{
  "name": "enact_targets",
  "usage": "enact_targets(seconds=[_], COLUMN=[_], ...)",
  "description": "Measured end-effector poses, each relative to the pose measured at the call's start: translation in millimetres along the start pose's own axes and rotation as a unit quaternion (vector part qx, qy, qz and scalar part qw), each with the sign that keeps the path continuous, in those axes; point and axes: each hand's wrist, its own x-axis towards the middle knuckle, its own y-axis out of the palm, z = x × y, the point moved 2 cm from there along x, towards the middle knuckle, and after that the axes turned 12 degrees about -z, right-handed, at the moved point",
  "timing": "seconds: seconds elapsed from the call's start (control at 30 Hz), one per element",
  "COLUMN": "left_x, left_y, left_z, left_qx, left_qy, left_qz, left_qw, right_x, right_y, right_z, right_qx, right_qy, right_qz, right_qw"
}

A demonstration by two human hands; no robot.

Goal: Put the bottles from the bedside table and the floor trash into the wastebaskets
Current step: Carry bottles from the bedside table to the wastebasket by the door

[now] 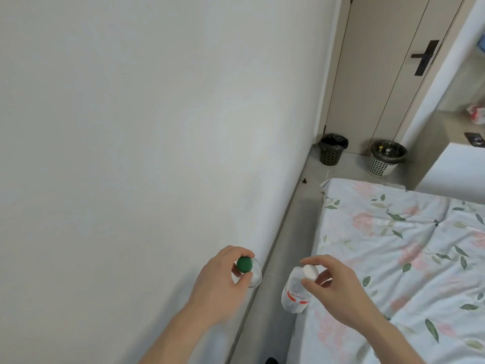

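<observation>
1. The left hand (223, 279) curls its fingers and thumb round the neck of a clear plastic bottle with a round green cap (244, 264); the bottle hangs below the hand, so mostly the cap and a curved edge of the clear body show past the knuckles.
2. Just to the right of it, the right hand (338, 285) pinches, with thumb and fingertips, the top of a clear plastic bottle with a white cap and a red-and-white label (295, 294). This bottle hangs tilted, its base toward the left hand, and the two bottles are apart.
3. Under both hands runs a narrow strip of grey floor (294, 232), between the white wall (131, 127) on the left hand's side and the bed with a pale floral sheet (393, 245) on the right hand's side.
4. Well ahead of the hands, at the far end of that strip, stands a dark mesh wastebasket lined with a black bag (332, 149), close to the wall corner.
5. To its right, apart from it, stands a white mesh wastebasket with a dark liner (385, 158); small shapes inside may be bottles, but the view is too small to be sure.
6. Behind both baskets is a beige door with a dark handle (426, 57).
</observation>
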Motion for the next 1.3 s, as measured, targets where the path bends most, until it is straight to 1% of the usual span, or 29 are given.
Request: enact_targets(seconds=[0.17,0.3,0.57,0.73,0.93,1.07,1.3], left_x=[93,160,303,404,513,571,632], left_y=[40,77,165,227,297,325,340], left_z=[-39,-65,-125,-158,-204,-234,-262], left_qx=[-0.022,-0.029,-0.054,-0.070,-0.062,-0.071,-0.078], left_qy=[0.027,0.058,0.114,0.138,0.171,0.195,0.213], left_qz=[0.007,0.041,0.108,0.142,0.194,0.207,0.207], left_qw=[0.999,0.997,0.986,0.978,0.964,0.956,0.952], right_x=[82,124,207,289,397,445,483], right_y=[-47,-77,-126,-154,-180,-205,-252], right_z=[2,-6,-37,-52,-65,-67,-75], right_qx=[-0.005,0.002,0.002,-0.009,-0.014,-0.022,-0.042], right_qy=[0.003,0.011,0.060,0.083,0.118,0.124,0.146], right_qz=[-0.028,-0.066,-0.156,-0.197,-0.239,-0.265,-0.280], right_qw=[1.000,0.998,0.986,0.977,0.964,0.956,0.948])
